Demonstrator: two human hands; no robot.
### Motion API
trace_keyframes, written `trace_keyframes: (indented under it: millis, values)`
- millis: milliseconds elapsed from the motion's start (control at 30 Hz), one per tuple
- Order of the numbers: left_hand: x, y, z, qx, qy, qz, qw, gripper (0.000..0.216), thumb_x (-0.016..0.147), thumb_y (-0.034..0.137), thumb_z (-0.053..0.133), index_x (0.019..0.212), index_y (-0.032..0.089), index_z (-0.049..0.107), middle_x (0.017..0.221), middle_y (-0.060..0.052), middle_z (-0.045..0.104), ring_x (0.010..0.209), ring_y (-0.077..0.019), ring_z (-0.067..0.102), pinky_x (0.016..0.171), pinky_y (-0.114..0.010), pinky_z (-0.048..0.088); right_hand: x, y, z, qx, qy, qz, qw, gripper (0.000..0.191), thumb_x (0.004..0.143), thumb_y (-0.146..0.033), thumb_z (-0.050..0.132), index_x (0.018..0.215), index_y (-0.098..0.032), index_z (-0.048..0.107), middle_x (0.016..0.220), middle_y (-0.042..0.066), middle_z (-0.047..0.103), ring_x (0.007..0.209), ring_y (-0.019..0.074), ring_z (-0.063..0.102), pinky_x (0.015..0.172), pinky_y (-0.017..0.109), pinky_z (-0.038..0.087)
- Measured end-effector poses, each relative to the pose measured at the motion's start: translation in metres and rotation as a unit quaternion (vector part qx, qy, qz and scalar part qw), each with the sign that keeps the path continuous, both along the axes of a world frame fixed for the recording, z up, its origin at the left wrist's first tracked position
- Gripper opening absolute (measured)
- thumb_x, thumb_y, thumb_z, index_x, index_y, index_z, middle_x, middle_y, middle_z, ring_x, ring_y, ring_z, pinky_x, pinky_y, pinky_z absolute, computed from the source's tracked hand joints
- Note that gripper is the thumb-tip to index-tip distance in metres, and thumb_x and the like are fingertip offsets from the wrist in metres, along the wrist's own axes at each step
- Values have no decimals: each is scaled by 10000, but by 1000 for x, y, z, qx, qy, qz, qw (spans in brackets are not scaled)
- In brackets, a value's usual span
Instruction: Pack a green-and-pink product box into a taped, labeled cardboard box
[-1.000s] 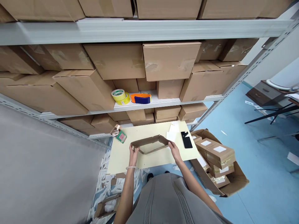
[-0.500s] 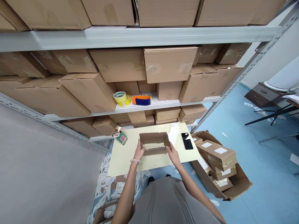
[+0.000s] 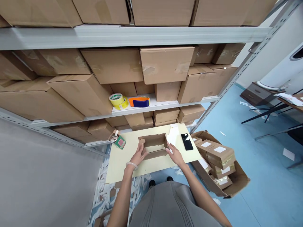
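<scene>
Over the last second the small cardboard box [image 3: 152,145] has gone from a slanted, half-flattened sleeve held between the hands to a squared-up open box sitting on the pale yellow table [image 3: 123,164], and the left hand [image 3: 139,154] has shifted from the box's end to its near-left corner. That hand is spread wide, fingers laid on the low near flap. The right hand [image 3: 174,153] is loosely open at the box's right end, at 3 o'clock, fingertips against the wall; whether they pinch it or only press it I cannot tell.

Seen from the box:
- 9 o'clock: a green and red tape dispenser [image 3: 118,140] on the table edge
- 2 o'clock: white paper slips [image 3: 172,136], with a black phone [image 3: 187,142] just beyond them
- 11 o'clock, up on the shelf [image 3: 165,104]: a yellow tape roll [image 3: 117,100] with green print too small to read, beside an orange and blue tape gun [image 3: 139,101]
- 4 o'clock, on the blue floor: an open carton [image 3: 239,179] of small taped boxes with white labels [image 3: 219,149], their writing unreadable
</scene>
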State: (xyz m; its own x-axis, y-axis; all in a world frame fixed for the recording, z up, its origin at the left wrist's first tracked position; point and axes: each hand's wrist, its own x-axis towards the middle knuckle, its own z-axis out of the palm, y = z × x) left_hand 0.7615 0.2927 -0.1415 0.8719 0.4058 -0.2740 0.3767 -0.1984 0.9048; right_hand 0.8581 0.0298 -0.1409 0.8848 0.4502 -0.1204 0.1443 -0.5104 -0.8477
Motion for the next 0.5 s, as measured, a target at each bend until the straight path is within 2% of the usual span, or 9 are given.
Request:
trace_keyframes:
  millis: [100, 200, 367, 500]
  values:
    - [3, 6, 1, -9, 8, -23, 1000, 982, 336, 539, 899, 1191, 160, 602, 1581, -249, 222, 1475, -384, 168, 1191, -464, 174, 7, -1, 0, 5, 19, 23, 1000, 546, 901, -566, 503, 1404, -352, 514, 1489, 15, 469, 1407, 278, 390, 1115, 451, 361]
    - [7, 7, 2, -2, 16, 0, 1000, 924, 287, 513, 914, 1102, 170, 644, 1570, -242, 260, 1457, -406, 219, 1182, -487, 190, 13, 0, -3, 16, 29, 46, 998, 536, 891, -599, 507, 1351, -333, 577, 1465, 18, 499, 1428, 269, 355, 1127, 450, 345]
    - [7, 6, 3, 13, 9, 55, 998, 747, 319, 500, 904, 975, 199, 709, 1529, -173, 387, 1398, -390, 374, 1168, -488, 251, 28, 1, -16, 52, 47, 86, 994, 591, 830, -695, 530, 1257, -308, 658, 1383, 14, 583, 1445, 272, 318, 1155, 462, 305]
    - [3, 15, 0, 37, 9, 13, 999, 637, 434, 445, 886, 1002, 193, 745, 1489, -146, 458, 1387, -346, 410, 1165, -433, 296, 36, 6, -32, 106, 69, 86, 988, 666, 768, -775, 520, 1094, -239, 743, 1278, 76, 649, 1318, 297, 486, 1140, 460, 327]
